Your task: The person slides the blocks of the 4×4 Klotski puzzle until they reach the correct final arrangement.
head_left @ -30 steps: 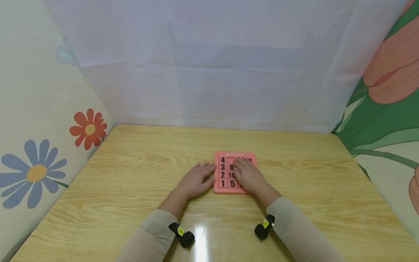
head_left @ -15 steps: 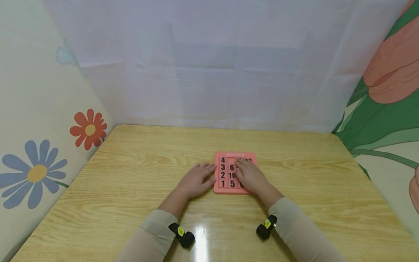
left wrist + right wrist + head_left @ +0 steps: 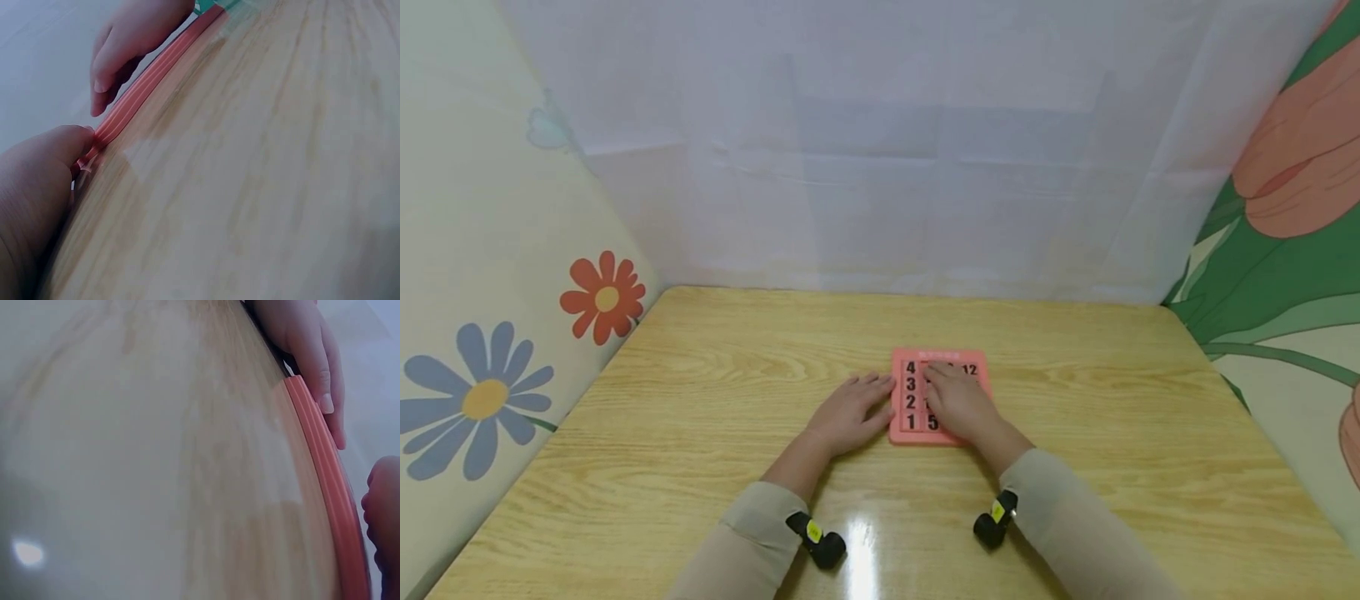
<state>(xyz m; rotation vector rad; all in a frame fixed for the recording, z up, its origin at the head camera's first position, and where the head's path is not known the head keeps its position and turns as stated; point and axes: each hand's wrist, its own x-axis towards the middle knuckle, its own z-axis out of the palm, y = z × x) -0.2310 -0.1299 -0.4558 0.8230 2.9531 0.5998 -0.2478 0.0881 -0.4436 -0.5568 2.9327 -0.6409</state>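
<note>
A pink number slide puzzle (image 3: 938,439) lies flat on the table, its square tiles marked with black numbers. My left hand (image 3: 848,412) rests at the puzzle's left side, fingertips and thumb against the frame. In the left wrist view, the thumb (image 3: 78,140) of that hand touches the pink frame's corner. Over the middle of the board lies my right hand (image 3: 962,402), fingers extended with the tips on or just above the upper tiles. It hides the middle tiles; 4, 3, 2, 1, 5 and 12 show. Contact under the right fingertips is hidden.
The wood-grain table (image 3: 700,400) extends around the puzzle on all sides. A white cloth (image 3: 880,167) hangs behind the far edge. Flower-printed panels stand at the left (image 3: 467,217) and right. Each wrist wears a black camera (image 3: 826,550) on a band.
My right hand first shifts slightly right, then moves left across the board, covering the 6 and 10 and uncovering the 12. The left hand and the puzzle frame stay in place.
</note>
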